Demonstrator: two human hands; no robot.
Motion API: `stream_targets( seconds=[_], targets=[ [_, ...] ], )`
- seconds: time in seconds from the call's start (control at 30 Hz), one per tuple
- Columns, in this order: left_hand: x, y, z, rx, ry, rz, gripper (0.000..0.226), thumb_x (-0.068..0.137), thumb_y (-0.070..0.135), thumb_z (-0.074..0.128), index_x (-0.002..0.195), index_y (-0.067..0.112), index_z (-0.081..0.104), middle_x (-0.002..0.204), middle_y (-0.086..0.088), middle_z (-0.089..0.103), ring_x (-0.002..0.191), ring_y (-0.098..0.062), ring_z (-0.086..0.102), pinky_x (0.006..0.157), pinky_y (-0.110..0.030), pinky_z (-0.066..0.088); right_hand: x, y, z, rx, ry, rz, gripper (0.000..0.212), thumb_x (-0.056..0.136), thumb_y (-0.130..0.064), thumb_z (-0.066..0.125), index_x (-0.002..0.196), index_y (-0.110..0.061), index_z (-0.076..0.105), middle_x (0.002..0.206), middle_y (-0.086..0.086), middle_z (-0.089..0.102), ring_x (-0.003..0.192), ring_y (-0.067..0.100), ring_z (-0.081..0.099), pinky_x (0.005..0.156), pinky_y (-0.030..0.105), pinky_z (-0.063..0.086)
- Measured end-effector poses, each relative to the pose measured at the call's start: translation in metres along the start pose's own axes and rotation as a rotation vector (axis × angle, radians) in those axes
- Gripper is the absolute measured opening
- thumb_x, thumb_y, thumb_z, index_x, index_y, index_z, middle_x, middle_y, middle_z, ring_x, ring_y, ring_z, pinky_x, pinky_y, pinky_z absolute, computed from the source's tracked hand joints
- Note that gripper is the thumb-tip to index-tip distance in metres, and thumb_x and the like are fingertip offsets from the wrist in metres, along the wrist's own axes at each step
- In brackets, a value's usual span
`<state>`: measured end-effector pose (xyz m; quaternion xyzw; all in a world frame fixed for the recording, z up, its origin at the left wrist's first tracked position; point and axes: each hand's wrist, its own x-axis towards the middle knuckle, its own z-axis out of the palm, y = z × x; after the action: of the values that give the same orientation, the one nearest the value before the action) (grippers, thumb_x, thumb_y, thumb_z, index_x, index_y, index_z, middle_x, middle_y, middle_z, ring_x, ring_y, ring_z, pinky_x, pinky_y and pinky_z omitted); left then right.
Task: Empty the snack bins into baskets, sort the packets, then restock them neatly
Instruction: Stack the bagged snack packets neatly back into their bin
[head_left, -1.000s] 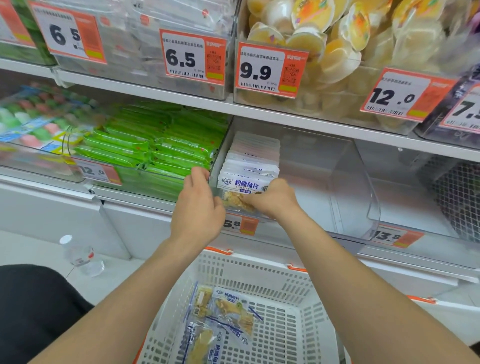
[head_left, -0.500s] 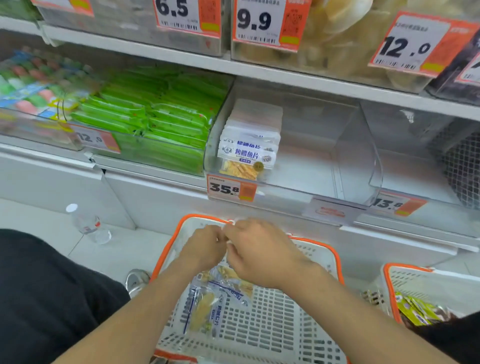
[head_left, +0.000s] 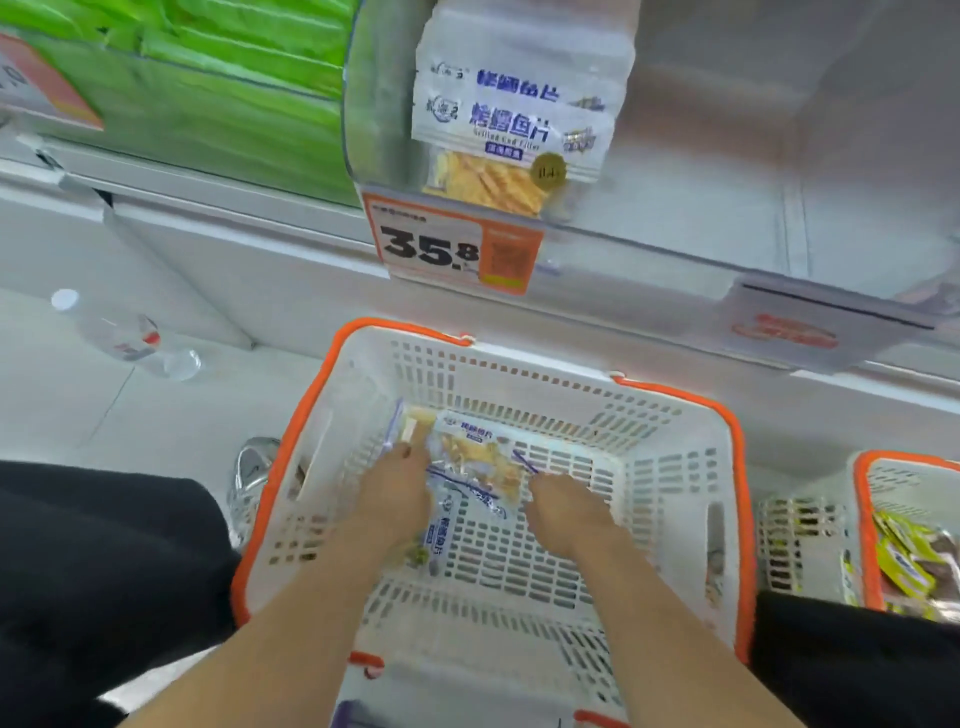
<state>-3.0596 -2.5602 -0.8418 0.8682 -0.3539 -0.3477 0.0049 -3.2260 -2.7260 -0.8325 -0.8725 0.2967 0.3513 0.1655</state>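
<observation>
Reaching down into the white basket (head_left: 670, 499) with the orange rim, you've got both hands low inside it, right on the loose fish-slice packets (head_left: 475, 460) lying on its slotted floor. Your left hand (head_left: 395, 493) sits at the left end of the top packet, one fingertip (head_left: 405, 452) laid out onto the wrapper. Your right hand (head_left: 566, 514) is at the opposite end, its fingers tucked toward the packet's edge. The motion blur is heavy here, so I cannot tell whether either hand is pinching the wrapper or only resting on it. At least one more packet lies under the top one, angled toward you between your wrists.

Up on the shelf, the clear bin (head_left: 701, 156) holds a shelf stack (head_left: 514, 104) of the same white-and-blue packets, standing against its left wall, with the rest of the bin showing bare plastic. The orange price tag (head_left: 452, 244) reading 35.8 hangs on the bin's front, just below that stack. The neighbouring bin on the left is packed with green packets (head_left: 218, 88).

Down on the floor, a water bottle (head_left: 122, 335) lies on its side, left of the basket and well apart from it. A shoe (head_left: 252, 473) shows just beside the basket's left rim. At the right edge, a second basket (head_left: 862, 519) holds yellow-green packets (head_left: 906, 566).
</observation>
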Motion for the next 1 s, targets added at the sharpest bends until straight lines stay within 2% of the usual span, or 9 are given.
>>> stream_targets(
  seconds=[0.13,0.23,0.33,0.4,0.47,0.67,0.73,0.83,1.0],
  targets=[
    [0.024,0.012,0.008,0.073,0.118,0.166,0.074,0.089,-0.006,0.055,0.155,0.025,0.039,0.165,0.000,0.031,0.147,-0.026,0.037,0.109,-0.046,0.043,0.027,-0.022,0.026,0.015,0.127,0.039,0.063,0.096,-0.003,0.059,0.152,-0.003,0.032,0.132,0.019,0.061,0.115,0.035,0.064,0.084,0.043,0.055],
    [0.036,0.006,0.020,0.191,0.018,0.226,0.077,0.101,0.007,0.048,0.165,0.033,0.013,0.175,0.011,-0.001,0.161,-0.023,0.001,0.124,-0.056,0.021,0.041,-0.034,0.048,0.188,0.161,0.009,0.100,0.099,-0.018,0.065,0.164,-0.016,-0.011,0.167,0.026,0.019,0.153,0.042,0.025,0.117,0.050,0.042],
    [0.031,-0.008,0.032,0.121,0.019,0.155,0.058,0.106,0.022,0.043,0.160,0.036,0.028,0.171,0.014,0.019,0.161,-0.019,0.004,0.124,-0.058,0.012,0.047,-0.035,0.067,0.151,0.147,0.014,0.120,0.098,-0.024,0.070,0.157,-0.025,-0.034,0.168,0.032,0.006,0.155,0.050,0.014,0.122,0.056,0.033],
    [0.028,-0.011,0.034,0.141,0.188,0.143,0.037,0.107,0.036,0.038,0.139,0.030,0.055,0.147,0.008,0.059,0.148,-0.021,0.033,0.117,-0.052,0.024,0.045,-0.033,0.071,0.062,0.250,0.032,0.126,0.091,-0.021,0.077,0.159,-0.024,-0.029,0.158,0.033,0.031,0.145,0.049,0.034,0.117,0.053,0.039],
    [0.031,-0.011,0.035,0.206,0.283,0.122,0.036,0.107,0.046,0.038,0.122,0.026,0.063,0.122,0.006,0.071,0.129,-0.020,0.047,0.110,-0.048,0.029,0.043,-0.027,0.071,0.081,0.271,0.039,0.124,0.088,-0.023,0.079,0.162,-0.025,-0.021,0.149,0.024,0.043,0.136,0.040,0.044,0.115,0.048,0.041],
    [0.034,-0.014,0.046,0.082,0.133,-0.045,0.088,0.088,0.074,0.062,0.153,0.024,0.032,0.147,-0.008,0.037,0.134,-0.031,0.038,0.109,-0.052,0.039,0.033,-0.004,0.076,0.143,0.222,0.101,0.111,0.086,-0.026,0.077,0.163,-0.034,-0.003,0.151,0.021,0.030,0.124,0.036,0.049,0.101,0.045,0.049],
    [0.032,-0.014,0.044,0.068,0.124,-0.028,0.086,0.083,0.071,0.069,0.149,0.026,0.036,0.148,-0.006,0.032,0.136,-0.030,0.035,0.110,-0.051,0.039,0.031,-0.004,0.077,0.091,0.231,0.084,0.098,0.088,-0.046,0.075,0.161,-0.028,0.013,0.151,0.021,0.030,0.137,0.040,0.039,0.114,0.049,0.038],
    [0.030,-0.015,0.042,0.067,0.107,0.006,0.069,0.085,0.053,0.076,0.139,0.023,0.046,0.146,-0.005,0.036,0.133,-0.027,0.037,0.111,-0.045,0.042,0.033,-0.012,0.079,0.088,0.200,0.021,0.084,0.093,-0.034,0.073,0.156,-0.012,0.022,0.164,0.023,0.019,0.153,0.041,0.020,0.123,0.048,0.031],
    [0.022,-0.020,0.051,-0.144,-0.008,-0.034,0.060,0.081,0.037,0.087,0.119,0.023,0.043,0.131,0.000,0.035,0.108,-0.024,0.054,0.094,-0.037,0.052,0.028,-0.017,0.068,0.160,0.222,-0.059,0.084,0.100,-0.034,0.052,0.164,-0.025,-0.004,0.137,0.019,0.052,0.125,0.037,0.051,0.085,0.045,0.057]
  ],
)
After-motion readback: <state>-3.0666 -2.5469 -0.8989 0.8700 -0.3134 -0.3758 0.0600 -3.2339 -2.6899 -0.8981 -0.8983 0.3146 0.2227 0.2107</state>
